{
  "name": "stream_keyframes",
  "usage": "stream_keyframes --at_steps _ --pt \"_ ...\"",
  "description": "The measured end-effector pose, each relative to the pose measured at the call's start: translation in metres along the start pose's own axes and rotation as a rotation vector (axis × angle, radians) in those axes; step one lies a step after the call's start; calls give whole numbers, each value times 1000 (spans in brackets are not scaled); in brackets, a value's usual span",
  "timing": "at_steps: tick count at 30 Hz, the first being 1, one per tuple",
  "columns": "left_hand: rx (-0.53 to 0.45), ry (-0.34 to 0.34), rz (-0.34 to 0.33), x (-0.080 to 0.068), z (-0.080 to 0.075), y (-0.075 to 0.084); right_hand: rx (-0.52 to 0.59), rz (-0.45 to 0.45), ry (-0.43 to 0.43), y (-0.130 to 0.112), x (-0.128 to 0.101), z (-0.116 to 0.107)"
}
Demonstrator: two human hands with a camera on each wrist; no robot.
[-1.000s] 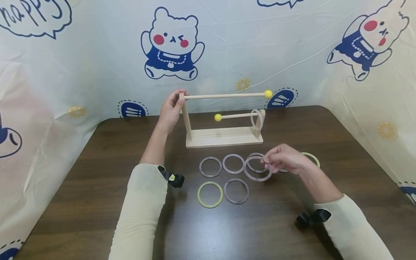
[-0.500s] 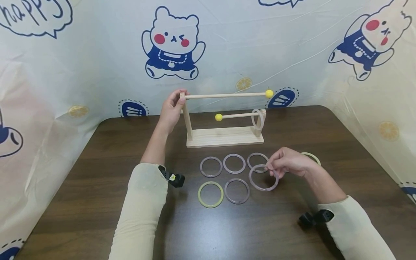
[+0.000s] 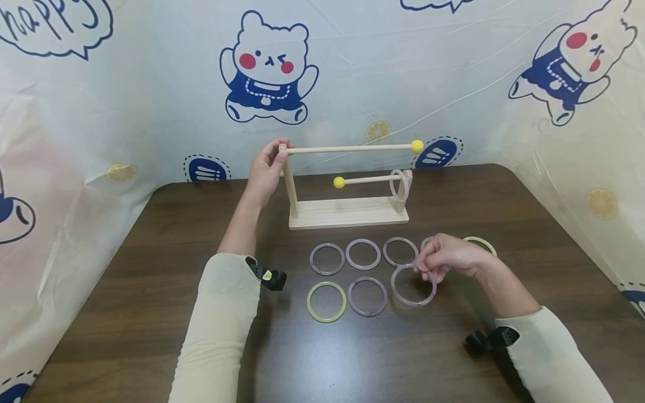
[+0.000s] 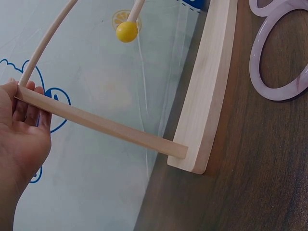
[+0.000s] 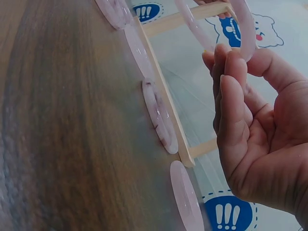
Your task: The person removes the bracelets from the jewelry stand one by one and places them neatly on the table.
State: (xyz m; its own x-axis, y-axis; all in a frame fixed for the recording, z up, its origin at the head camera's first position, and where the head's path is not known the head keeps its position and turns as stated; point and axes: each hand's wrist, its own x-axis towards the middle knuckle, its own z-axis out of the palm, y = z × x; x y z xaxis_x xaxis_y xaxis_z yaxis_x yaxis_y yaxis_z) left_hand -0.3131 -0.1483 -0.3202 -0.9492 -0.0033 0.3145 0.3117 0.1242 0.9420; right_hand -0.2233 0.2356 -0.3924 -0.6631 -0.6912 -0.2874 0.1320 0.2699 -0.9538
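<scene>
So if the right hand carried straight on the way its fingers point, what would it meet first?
Probably the pale purple ring lying flat just beyond the right hand, which pinches another ring; depth is unclear.

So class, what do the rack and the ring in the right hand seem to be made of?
Rack: pale unpainted wood, by its visible grain, matt finish. Ring pinched by the right hand: probably plastic or resin, being translucent mauve, smooth and glossy.

Table: dark wood table point(image 3: 151, 291) under my arms.
Walls: pale bear-print sheet point(image 3: 353, 67) around me.
</scene>
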Motion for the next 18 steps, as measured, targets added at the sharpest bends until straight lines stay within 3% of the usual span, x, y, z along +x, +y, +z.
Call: stream_keyframes --at_steps 18 --pt "5 -3 -8 0 0 1 -104 71 -5 7 2 0"
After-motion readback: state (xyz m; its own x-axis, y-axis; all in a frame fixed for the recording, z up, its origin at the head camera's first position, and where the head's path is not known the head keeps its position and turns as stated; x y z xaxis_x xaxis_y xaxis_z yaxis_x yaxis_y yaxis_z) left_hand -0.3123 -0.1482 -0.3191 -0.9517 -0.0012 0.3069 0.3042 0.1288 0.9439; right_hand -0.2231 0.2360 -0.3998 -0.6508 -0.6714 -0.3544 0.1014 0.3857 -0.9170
